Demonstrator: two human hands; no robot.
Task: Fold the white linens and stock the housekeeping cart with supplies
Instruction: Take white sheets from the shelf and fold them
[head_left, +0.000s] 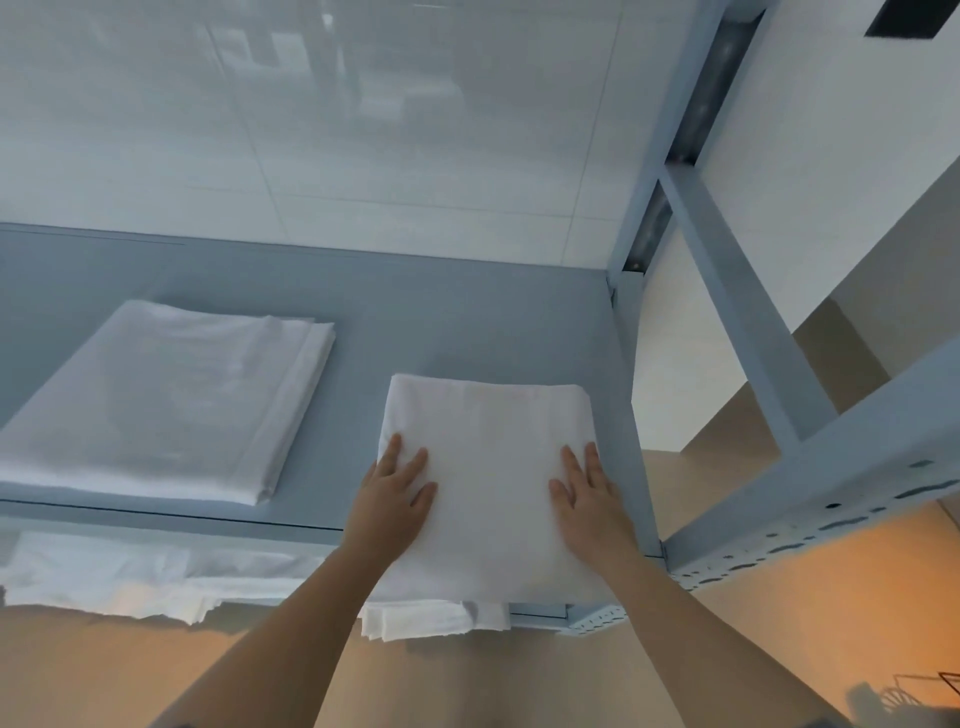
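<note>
Pressing flat — left hand (397, 486), right hand (589, 491) — on folded linen (488, 457).

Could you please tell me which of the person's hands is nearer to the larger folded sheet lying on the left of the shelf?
Left. The left hand presses the smaller folded linen just right of the larger folded sheet; the right hand lies farther right.

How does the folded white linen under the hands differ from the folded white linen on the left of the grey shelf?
The linen under the hands looks narrower and overhangs the grey shelf's front edge; the left linen is wider and lies fully on it. Left hand and right hand press flat on the first; nothing touches the other. Both are white and folded.
</note>
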